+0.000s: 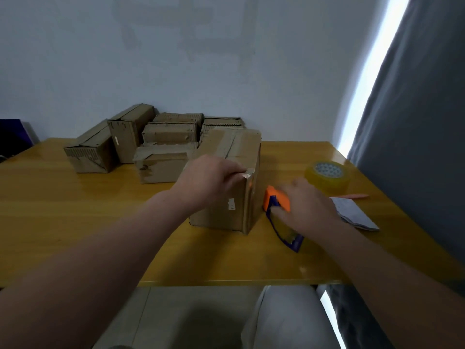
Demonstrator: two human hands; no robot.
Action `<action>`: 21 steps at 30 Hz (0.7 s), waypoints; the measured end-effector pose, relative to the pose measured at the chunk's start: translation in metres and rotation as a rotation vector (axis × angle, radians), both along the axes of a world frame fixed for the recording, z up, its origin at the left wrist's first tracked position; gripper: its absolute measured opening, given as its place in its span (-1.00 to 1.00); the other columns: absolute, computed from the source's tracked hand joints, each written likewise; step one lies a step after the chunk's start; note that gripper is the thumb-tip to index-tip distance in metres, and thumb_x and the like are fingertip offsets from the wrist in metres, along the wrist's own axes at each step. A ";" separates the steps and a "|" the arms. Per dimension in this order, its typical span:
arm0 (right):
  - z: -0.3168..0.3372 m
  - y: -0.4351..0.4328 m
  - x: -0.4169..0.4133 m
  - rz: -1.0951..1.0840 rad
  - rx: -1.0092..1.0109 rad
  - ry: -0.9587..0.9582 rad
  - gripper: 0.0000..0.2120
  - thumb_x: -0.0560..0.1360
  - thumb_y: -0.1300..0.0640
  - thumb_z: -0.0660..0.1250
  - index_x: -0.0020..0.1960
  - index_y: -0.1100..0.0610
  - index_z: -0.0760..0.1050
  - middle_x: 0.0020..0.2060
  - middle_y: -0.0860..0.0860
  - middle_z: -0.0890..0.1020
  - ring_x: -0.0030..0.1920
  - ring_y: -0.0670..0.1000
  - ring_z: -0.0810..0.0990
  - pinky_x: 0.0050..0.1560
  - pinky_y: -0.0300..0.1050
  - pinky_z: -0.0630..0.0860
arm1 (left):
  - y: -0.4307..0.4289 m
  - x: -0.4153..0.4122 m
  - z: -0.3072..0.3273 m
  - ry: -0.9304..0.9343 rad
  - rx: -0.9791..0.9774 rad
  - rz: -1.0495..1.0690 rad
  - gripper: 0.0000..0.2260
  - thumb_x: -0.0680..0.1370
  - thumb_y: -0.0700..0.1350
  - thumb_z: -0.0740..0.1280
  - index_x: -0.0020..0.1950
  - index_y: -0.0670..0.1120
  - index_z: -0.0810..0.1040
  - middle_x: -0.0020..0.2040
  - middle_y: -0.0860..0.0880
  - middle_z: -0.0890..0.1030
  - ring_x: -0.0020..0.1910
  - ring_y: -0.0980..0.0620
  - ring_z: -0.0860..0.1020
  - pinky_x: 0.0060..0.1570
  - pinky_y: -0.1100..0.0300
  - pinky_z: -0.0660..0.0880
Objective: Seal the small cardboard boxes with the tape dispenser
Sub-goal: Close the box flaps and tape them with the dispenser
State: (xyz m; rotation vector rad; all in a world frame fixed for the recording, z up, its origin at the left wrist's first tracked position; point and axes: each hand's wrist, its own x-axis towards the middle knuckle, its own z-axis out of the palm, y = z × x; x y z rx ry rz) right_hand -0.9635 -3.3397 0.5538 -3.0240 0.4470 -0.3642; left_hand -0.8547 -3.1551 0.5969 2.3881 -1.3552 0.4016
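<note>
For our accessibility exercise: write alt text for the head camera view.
A person's left hand rests on the top edge of a cardboard box on a table; the right hand grips an orange tape dispenser beside it. More boxes sit behind.
</note>
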 end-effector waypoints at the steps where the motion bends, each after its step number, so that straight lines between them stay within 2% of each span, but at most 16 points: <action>1: 0.007 0.001 0.003 0.041 0.060 -0.128 -0.49 0.51 -0.11 0.32 0.42 -0.05 0.33 0.20 0.02 0.44 0.17 0.05 0.46 0.01 -0.07 0.47 | 0.001 0.000 0.002 0.010 0.013 -0.012 -0.73 0.61 0.01 0.20 0.26 0.04 0.56 -0.07 0.11 0.63 -0.21 0.20 0.52 -0.24 0.33 0.37; 3: 0.022 0.005 0.010 0.205 0.160 -0.277 -0.46 0.49 -0.06 0.37 0.43 -0.06 0.34 0.25 -0.03 0.44 0.17 -0.05 0.45 0.03 -0.17 0.40 | 0.003 0.001 0.006 0.052 0.030 -0.057 -0.74 0.60 0.01 0.21 0.24 0.03 0.56 -0.10 0.12 0.62 -0.26 0.22 0.51 -0.26 0.30 0.42; 5: 0.035 0.009 0.018 0.336 0.202 -0.257 -0.48 0.47 -0.01 0.40 0.41 -0.08 0.38 0.30 -0.09 0.43 0.22 -0.13 0.40 0.12 -0.21 0.36 | 0.007 0.002 0.009 0.077 0.053 -0.104 -0.73 0.58 0.01 0.23 0.24 0.00 0.57 -0.04 0.06 0.66 -0.18 0.15 0.58 -0.12 0.15 0.55; 7: 0.042 0.009 0.026 0.385 0.235 -0.211 -0.55 0.45 0.02 0.43 0.32 -0.07 0.47 0.32 -0.12 0.45 0.28 -0.14 0.38 0.26 -0.11 0.41 | 0.012 0.002 0.010 0.042 0.093 -0.093 -0.71 0.55 -0.02 0.28 0.26 0.02 0.53 0.04 0.05 0.65 -0.06 0.14 0.58 0.03 0.12 0.53; 10: 0.045 0.006 0.035 0.409 0.285 -0.184 -0.61 0.39 0.03 0.48 0.21 -0.05 0.55 0.27 -0.12 0.52 0.27 -0.14 0.43 0.29 0.03 0.44 | 0.019 0.005 0.006 -0.027 0.061 -0.028 -0.65 0.52 -0.08 0.36 0.30 0.07 0.50 0.11 0.07 0.64 0.06 0.10 0.57 0.11 0.13 0.49; 15: 0.039 0.007 0.043 0.451 0.311 -0.229 -0.60 0.31 -0.03 0.54 0.10 0.00 0.55 0.17 -0.12 0.56 0.16 -0.18 0.46 0.18 -0.05 0.51 | 0.020 0.008 -0.003 -0.050 -0.091 -0.032 -0.67 0.48 -0.16 0.41 0.23 0.03 0.58 0.03 0.04 0.68 -0.01 0.06 0.62 0.03 0.09 0.54; 18: 0.028 0.012 0.045 0.445 0.275 -0.330 -0.62 0.30 -0.03 0.55 0.05 0.04 0.55 0.05 -0.06 0.57 0.05 -0.09 0.52 0.01 -0.05 0.55 | 0.018 0.011 -0.006 -0.086 -0.134 -0.042 -0.70 0.45 -0.19 0.44 0.18 -0.02 0.62 -0.04 0.01 0.69 -0.07 0.02 0.64 -0.04 0.14 0.53; 21: 0.017 0.016 0.045 0.454 0.259 -0.448 -0.67 0.33 0.01 0.53 0.03 0.09 0.58 0.00 -0.02 0.60 0.02 -0.03 0.56 -0.05 -0.01 0.56 | 0.018 0.013 -0.008 -0.106 -0.159 -0.065 -0.70 0.43 -0.21 0.46 0.14 -0.04 0.64 -0.08 -0.01 0.70 -0.12 0.00 0.66 -0.09 0.09 0.57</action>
